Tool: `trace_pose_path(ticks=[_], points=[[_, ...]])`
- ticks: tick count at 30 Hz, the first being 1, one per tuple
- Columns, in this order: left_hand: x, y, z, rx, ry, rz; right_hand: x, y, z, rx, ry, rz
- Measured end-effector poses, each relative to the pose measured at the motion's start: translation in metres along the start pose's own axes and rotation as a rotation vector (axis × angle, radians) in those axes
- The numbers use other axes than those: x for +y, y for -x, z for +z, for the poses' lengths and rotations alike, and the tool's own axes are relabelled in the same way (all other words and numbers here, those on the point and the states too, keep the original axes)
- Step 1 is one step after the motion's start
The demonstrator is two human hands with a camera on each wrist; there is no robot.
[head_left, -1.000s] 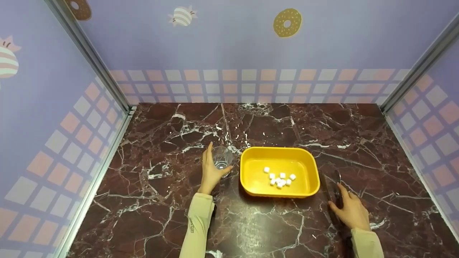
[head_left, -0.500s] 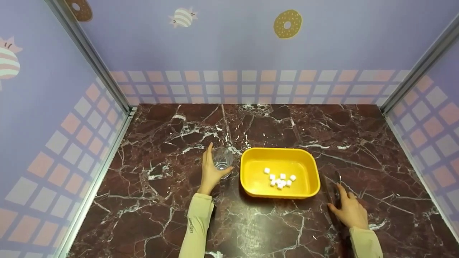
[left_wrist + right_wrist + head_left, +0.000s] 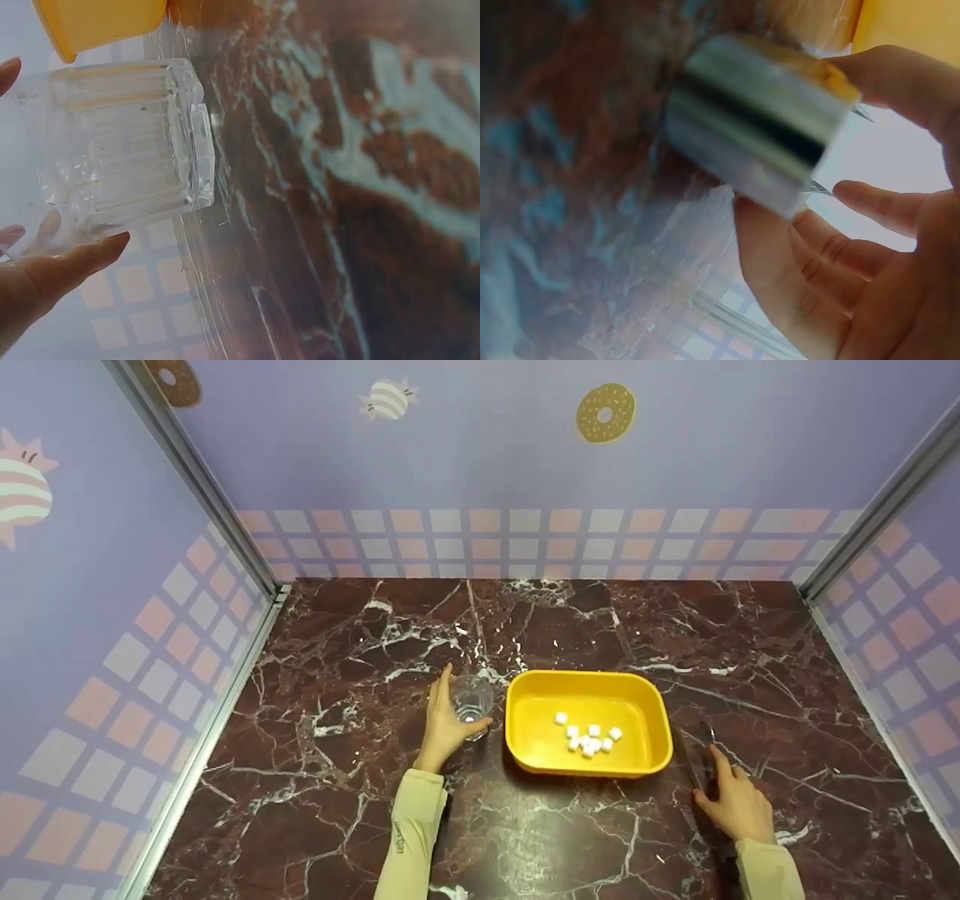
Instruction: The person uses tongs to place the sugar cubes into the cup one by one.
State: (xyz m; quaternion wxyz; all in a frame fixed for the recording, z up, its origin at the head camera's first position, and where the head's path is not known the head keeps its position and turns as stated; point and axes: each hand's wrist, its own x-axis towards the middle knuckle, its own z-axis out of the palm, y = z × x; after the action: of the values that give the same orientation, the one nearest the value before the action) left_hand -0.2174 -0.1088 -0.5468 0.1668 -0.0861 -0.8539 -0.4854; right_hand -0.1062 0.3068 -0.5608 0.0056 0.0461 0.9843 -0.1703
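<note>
My left hand (image 3: 444,727) holds a clear drinking glass (image 3: 474,709), its thumb on one side and its fingers on the other. The glass stands upright on the table, left of a yellow basin (image 3: 513,735). Its thick faceted base (image 3: 201,150) shows in the left wrist view. Right of the basin, my right hand (image 3: 739,802) grips shiny metal tongs (image 3: 750,120) low over the table, thumb and fingers at opposite sides. The rounded end of the tongs faces the right wrist camera. Several white cubes (image 3: 594,730) lie loosely grouped in the basin.
The dark red marbled table (image 3: 360,825) has white veins. Purple patterned walls (image 3: 480,450) stand behind it and at both sides. A grey metal rail (image 3: 202,780) runs along the left edge.
The head view has shifted slightly. Both hands stay almost where they were, around the glass and the tongs. The cubes lie unchanged in the basin.
</note>
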Motion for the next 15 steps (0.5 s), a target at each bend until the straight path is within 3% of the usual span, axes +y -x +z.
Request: trace_pose_path(ticks=[15], points=[[0.0061, 0.0061, 0.0, -0.084, 0.029, -0.015, 0.0014, 0.0041, -0.0022, 0.014, -0.044, -0.003]])
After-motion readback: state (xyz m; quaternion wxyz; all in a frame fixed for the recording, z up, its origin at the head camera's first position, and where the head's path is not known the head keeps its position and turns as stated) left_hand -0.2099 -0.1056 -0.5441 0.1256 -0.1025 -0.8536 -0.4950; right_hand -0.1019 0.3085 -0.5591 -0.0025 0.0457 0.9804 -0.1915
